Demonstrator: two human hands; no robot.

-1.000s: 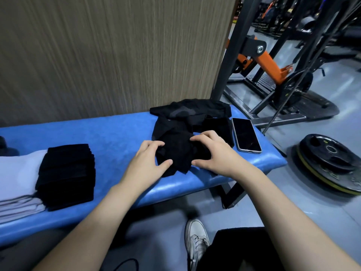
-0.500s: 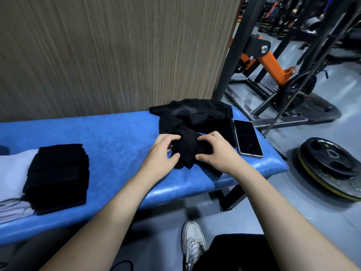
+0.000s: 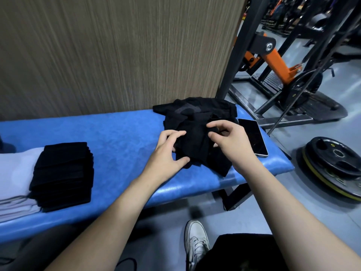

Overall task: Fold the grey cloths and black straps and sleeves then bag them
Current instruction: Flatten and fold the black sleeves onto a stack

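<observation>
Folding a black sleeve point(image 3: 195, 147) atop the loose pile point(image 3: 197, 112) on the bench point(image 3: 117, 137); left hand point(image 3: 168, 155) pinches its near edge, right hand point(image 3: 232, 141) its top; align edges, flatten creases, then add to the stack point(image 3: 64, 173).

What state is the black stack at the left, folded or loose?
Folded. The black stack shows squared edges and even layers, lying partly on the grey cloths.

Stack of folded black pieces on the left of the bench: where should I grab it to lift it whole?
Take the stack of folded black pieces by its two short sides, one hand each, coming from above and pressing inward. Its layered edges show along the right side and front, so a one-sided pinch would likely fan them. Its left part overlaps the grey cloths; lift straight up.
</observation>
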